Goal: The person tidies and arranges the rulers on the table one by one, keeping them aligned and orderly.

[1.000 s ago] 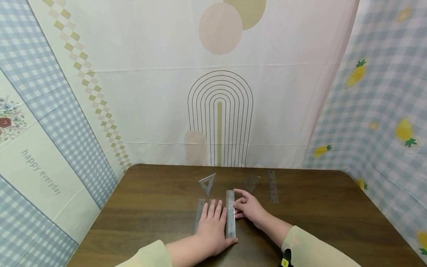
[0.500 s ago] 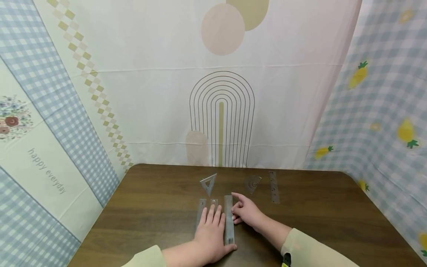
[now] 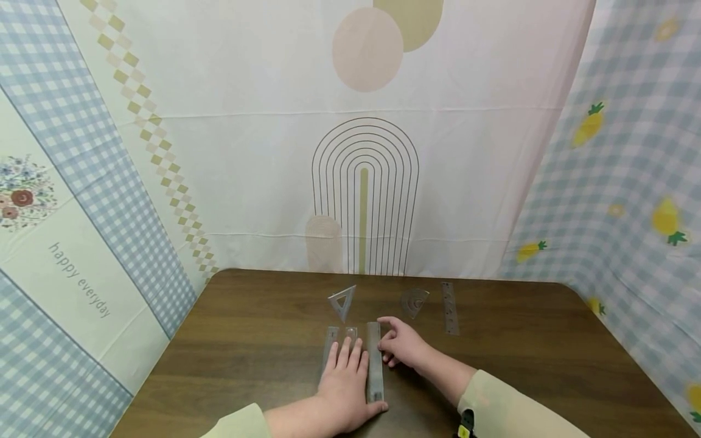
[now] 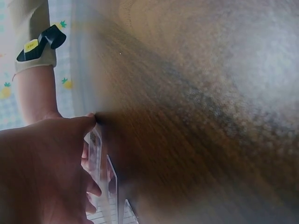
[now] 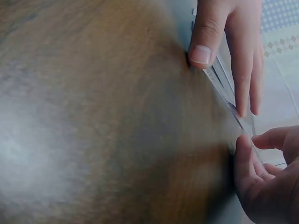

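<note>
A clear ruler point(image 3: 375, 365) lies lengthwise at the middle front of the table. Along its right edge, my right hand point(image 3: 405, 344) pinches with bent fingers, the index finger reaching to its far corner. My left hand point(image 3: 344, 383) is spread flat to the left of it, thumb stretched across its near end. Under those left fingers are another clear ruler point(image 3: 331, 334) and a narrow clear piece point(image 3: 352, 332), both mostly covered. In the right wrist view the right thumb point(image 5: 243, 154) sits at the ruler's edge, close to the left hand's fingertips.
Farther back on the brown wooden table point(image 3: 263, 322) lie a clear set square point(image 3: 344, 311), a clear protractor point(image 3: 414, 302) and a clear stencil-like ruler point(image 3: 449, 310) with small cut-outs. A patterned cloth point(image 3: 263, 182) hangs right behind the table, with checked cloths at both sides.
The ruler between my hands has slid a little left and toward me, and my right hand has moved with it. The left hand has shifted slightly nearer me, uncovering the narrow piece's far end.
</note>
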### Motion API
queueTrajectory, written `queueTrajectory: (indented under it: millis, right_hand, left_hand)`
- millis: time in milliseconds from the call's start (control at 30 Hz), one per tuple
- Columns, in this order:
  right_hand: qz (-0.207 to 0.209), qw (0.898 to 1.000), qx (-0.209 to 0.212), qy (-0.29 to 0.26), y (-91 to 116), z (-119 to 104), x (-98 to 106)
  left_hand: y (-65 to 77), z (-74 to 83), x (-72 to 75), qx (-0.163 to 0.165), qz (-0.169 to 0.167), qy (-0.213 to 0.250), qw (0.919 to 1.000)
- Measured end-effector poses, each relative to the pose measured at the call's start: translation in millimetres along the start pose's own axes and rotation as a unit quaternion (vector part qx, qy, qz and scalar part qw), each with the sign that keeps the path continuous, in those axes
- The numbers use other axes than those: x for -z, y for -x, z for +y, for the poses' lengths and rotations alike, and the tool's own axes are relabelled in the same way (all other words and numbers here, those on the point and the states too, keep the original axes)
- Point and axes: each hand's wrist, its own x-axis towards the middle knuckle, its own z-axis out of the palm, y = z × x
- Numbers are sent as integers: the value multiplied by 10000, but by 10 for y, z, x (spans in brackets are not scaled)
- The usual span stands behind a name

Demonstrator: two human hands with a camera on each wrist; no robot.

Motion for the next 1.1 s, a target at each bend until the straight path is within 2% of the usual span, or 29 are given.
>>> queueTrajectory:
  millis: [233,533,967,1100]
  right_hand:
    - [90,9963,-70,850,-47,-35,21]
    - [27,9865,-107,1634,-124,-39,28]
    - [4,9771,-167,2119,-130,-70,29]
    - [38,9709,-129,2392,-122,-86,8]
  left_hand:
    - [-4,-11,1,-25,-147,122,9998]
    - [-12,-25,14,8,-257,168,9995]
    - [-13,-41,16,-25,-261,280,9993]
    - [-20,-47,7,-19,-291,219,9993]
